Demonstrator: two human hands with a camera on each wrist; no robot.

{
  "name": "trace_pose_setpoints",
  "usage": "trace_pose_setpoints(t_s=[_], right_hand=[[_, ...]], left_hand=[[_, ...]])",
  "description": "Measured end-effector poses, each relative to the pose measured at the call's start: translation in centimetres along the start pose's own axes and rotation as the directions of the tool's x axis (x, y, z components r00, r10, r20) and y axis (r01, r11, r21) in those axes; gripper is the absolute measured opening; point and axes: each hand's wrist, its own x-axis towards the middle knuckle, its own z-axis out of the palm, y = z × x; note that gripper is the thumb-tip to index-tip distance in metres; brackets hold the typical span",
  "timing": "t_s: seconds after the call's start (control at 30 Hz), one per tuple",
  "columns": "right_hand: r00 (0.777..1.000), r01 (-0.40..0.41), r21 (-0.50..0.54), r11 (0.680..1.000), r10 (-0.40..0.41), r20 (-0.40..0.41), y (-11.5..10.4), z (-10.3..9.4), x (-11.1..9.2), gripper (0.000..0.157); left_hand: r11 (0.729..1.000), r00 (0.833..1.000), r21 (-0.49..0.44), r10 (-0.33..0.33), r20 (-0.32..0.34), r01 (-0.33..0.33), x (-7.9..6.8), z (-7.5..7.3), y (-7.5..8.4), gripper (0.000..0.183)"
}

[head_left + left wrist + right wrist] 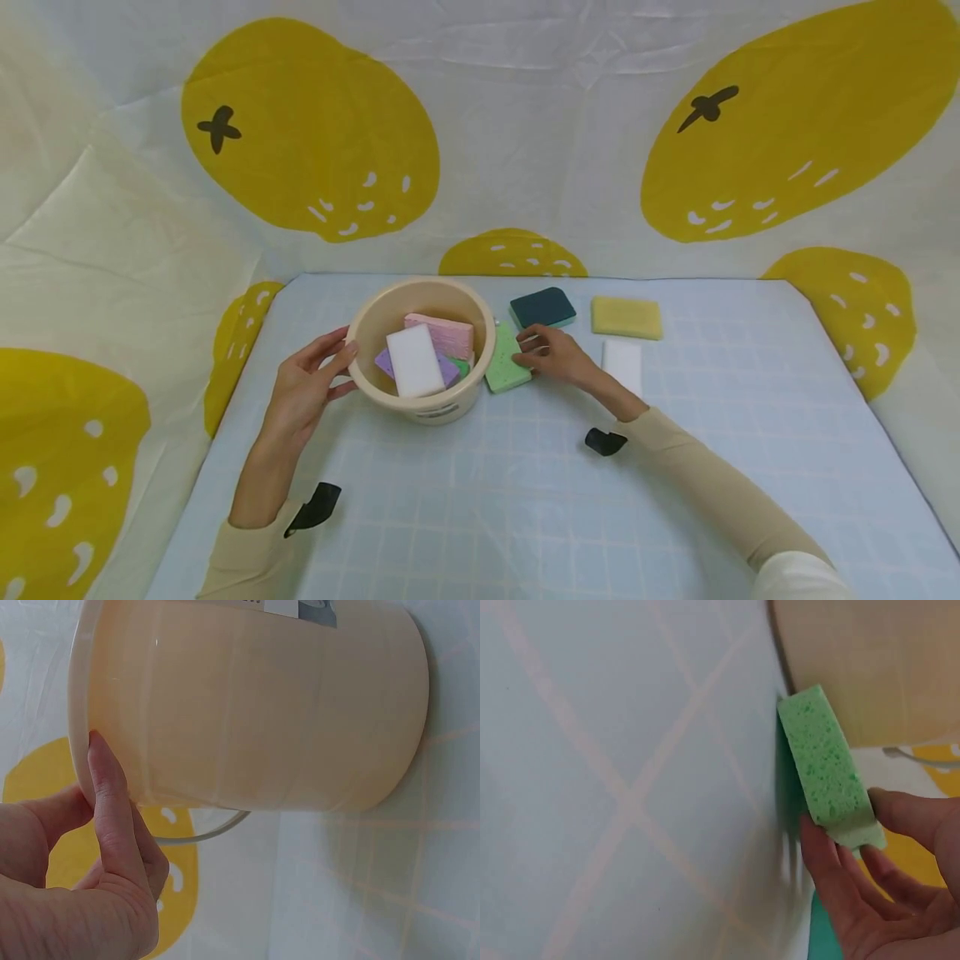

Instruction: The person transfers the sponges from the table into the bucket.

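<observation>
A cream bucket (363, 392) stands on the table with a white sponge (415, 360), a pink sponge (441, 335), a purple sponge (385, 362) and something green inside. My left hand (300, 383) pinches the bucket's rim at its left side, as the left wrist view shows up close. Just right of the bucket, my right hand (558, 357) holds a light green sponge (825, 761) between thumb and fingers. That sponge is tilted in the right wrist view, with its far end close to the bucket wall.
Behind my right hand lies a dark green scouring sponge (542, 307). A yellow sponge (626, 318) is to its right, with a white sponge (622, 363) nearer me, partly behind my forearm. A fruit-printed cloth (525, 150) hangs along the table's back edge.
</observation>
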Motion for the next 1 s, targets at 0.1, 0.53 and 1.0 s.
trace_pose_setpoints(t_s=[0.1,0.53,1.0], right_hand=[[1.0,-0.026,0.056,0.998,0.026,0.0,-0.5,-0.4,-0.3,0.041],[0.999,-0.033,0.083,0.996,0.035,-0.021,-1.8,-3.5,-1.3,0.043],[0.999,0.009,0.069,0.998,-0.007,-0.034,-4.0,-7.3,-2.4,0.04]], left_hand=[[1.0,1.0,-0.003,0.006,0.012,-0.006,0.0,-0.1,0.0,0.066],[1.0,1.0,-0.011,0.012,0.022,-0.012,0.2,-0.2,-0.1,0.065],[1.0,1.0,-0.026,0.017,0.026,-0.016,0.1,-0.1,0.1,0.065]])
